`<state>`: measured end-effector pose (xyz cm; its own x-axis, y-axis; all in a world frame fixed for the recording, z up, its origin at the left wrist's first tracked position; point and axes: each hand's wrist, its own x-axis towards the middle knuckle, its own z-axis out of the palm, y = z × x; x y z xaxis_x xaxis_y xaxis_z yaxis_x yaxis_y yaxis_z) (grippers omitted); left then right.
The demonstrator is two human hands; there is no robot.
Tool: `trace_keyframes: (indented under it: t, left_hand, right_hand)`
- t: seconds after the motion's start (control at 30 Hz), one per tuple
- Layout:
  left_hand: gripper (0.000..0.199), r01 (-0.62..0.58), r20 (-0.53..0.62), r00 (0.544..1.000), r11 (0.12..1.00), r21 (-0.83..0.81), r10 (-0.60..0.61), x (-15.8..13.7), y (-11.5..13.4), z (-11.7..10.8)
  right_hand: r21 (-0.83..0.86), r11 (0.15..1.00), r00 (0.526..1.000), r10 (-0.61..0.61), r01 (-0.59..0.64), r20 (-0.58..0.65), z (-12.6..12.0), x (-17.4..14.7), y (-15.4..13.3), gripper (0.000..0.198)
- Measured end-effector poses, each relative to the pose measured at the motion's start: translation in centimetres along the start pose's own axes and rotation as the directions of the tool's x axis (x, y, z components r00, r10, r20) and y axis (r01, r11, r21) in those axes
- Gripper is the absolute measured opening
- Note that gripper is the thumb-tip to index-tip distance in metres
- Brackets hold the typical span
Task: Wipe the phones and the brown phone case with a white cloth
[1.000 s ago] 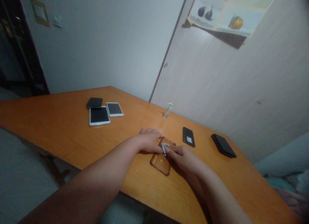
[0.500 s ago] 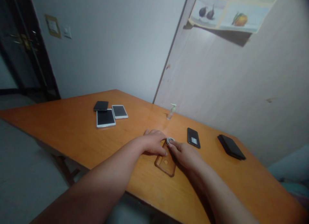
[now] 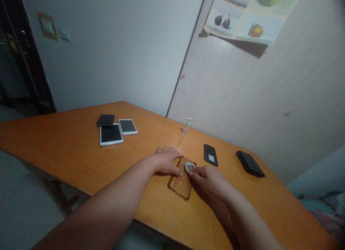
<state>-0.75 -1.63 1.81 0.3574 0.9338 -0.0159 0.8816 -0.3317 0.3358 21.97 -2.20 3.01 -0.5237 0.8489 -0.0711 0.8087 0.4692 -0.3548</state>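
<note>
A clear, brownish phone case lies flat on the wooden table. My left hand grips its left side, with the thumb resting on the case and the fingers along the far edge. Pinched in my right hand is a small white folded wipe, pressed on the upper right part of the case. The fingertips of my right hand partly cover the wipe.
A pump bottle stands near the wall. To the right lie a black phone and a black wallet-like item. On the left are two white tablets and a black flat item.
My right hand has moved the wipe from the case's far edge a little nearer, onto its upper right surface. My left hand keeps its hold. The whole view has shifted slightly.
</note>
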Motion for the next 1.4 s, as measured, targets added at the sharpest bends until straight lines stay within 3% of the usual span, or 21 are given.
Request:
trace_keyframes:
  t: [0.1, 0.27, 0.47, 0.63, 0.83, 1.0, 1.1, 1.17, 1.23, 1.4]
  left_hand:
    - [0.072, 0.002, 0.001, 1.000, 1.000, 0.006, -0.002, 0.0, 0.0, 0.1]
    - [0.076, 0.019, 0.001, 1.000, 1.000, 0.008, -0.019, 0.1, 0.0, 0.1]
    - [0.075, -0.003, 0.002, 1.000, 1.000, 0.010, 0.003, 0.0, -0.1, 0.0]
    - [0.078, -0.003, -0.009, 1.000, 1.000, 0.014, 0.004, 0.1, -0.2, 0.1]
    - [0.075, -0.013, -0.007, 1.000, 1.000, 0.022, 0.013, 0.3, -0.3, 0.3]
    - [0.081, -0.006, -0.010, 1.000, 1.000, 0.020, 0.006, 0.5, -0.5, 0.4]
    - [0.078, -0.012, -0.001, 1.000, 1.000, 0.016, 0.012, 0.5, -0.5, 0.4]
    - [0.076, -0.020, 0.004, 1.000, 1.000, 0.014, 0.020, 0.5, -0.4, 0.4]
    - [0.073, -0.018, 0.007, 1.000, 1.000, 0.017, 0.018, 0.4, -0.3, 0.3]
    - [0.076, -0.005, -0.007, 1.000, 1.000, 0.022, 0.005, 0.3, -0.1, 0.2]
  right_hand:
    - [0.074, 0.995, 0.998, -0.062, 0.061, 0.009, 0.1, -0.4, -0.2, 0.035]
    - [-0.085, 0.994, 0.996, 0.056, -0.062, -0.069, -0.2, -0.1, -0.2, 0.033]
    - [0.048, 0.995, 0.995, -0.089, 0.087, 0.048, 0.1, -1.1, -0.3, 0.030]
    - [-0.065, 0.997, 0.998, 0.048, -0.051, -0.045, -0.2, -0.4, -0.1, 0.032]
    - [0.109, 0.990, 0.992, -0.098, 0.089, 0.084, 0.3, -0.6, -0.1, 0.032]
    - [0.071, 0.997, 0.999, -0.008, 0.011, -0.036, 0.0, -0.1, -0.2, 0.026]
    - [0.149, 0.986, 0.994, -0.083, 0.072, 0.067, -0.2, -0.6, -0.5, 0.026]
    - [0.277, 0.954, 0.967, -0.171, 0.116, 0.186, -0.1, -1.0, -0.6, 0.025]
    - [0.364, 0.925, 0.952, -0.205, 0.112, 0.228, 0.0, -1.0, -0.5, 0.023]
    - [0.296, 0.955, 1.000, 0.010, -0.010, 0.002, 0.7, 0.1, 0.5, 0.017]
